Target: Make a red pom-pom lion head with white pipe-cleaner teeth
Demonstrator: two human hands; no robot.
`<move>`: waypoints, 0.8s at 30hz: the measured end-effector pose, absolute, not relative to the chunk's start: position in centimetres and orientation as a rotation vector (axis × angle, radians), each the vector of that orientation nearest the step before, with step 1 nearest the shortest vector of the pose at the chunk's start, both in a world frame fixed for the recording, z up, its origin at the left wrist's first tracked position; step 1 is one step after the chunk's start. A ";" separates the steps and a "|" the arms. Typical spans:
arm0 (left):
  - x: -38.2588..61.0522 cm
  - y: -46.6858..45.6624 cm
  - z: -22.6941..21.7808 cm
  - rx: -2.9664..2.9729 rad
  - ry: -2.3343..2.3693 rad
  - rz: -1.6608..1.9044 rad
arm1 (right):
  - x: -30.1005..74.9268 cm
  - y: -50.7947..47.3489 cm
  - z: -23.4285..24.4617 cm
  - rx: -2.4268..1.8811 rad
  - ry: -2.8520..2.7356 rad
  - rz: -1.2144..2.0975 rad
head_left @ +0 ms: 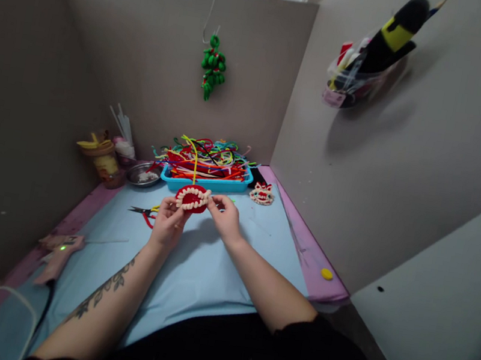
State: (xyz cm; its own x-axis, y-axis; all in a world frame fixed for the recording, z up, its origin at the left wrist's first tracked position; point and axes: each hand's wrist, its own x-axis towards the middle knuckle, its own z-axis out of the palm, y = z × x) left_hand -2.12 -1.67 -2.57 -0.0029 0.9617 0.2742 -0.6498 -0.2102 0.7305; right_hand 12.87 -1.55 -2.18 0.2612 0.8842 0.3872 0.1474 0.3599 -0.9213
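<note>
Both my hands hold up a small red pipe-cleaner piece edged with a ring of white loops, a little above the light blue mat. My left hand grips its left side with closed fingers. My right hand pinches its right end. A yellow pipe cleaner rises behind the piece toward the tray.
A blue tray heaped with several coloured pipe cleaners stands at the back. Red-handled scissors lie left of my hands, a finished red-and-white figure to the right. A metal dish and jar stand back left. Grey partition walls surround the desk.
</note>
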 end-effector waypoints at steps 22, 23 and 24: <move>-4.1 0.3 -3.8 0.550 0.317 1.397 | 12.0 -2.0 -1.8 -0.948 -1.190 0.757; -4.1 0.3 -3.9 0.543 0.318 1.404 | 12.0 -2.1 -1.8 -0.943 -1.214 0.735; -4.2 0.4 -4.0 0.533 0.318 1.412 | 12.0 -2.3 -1.8 -0.939 -1.249 0.694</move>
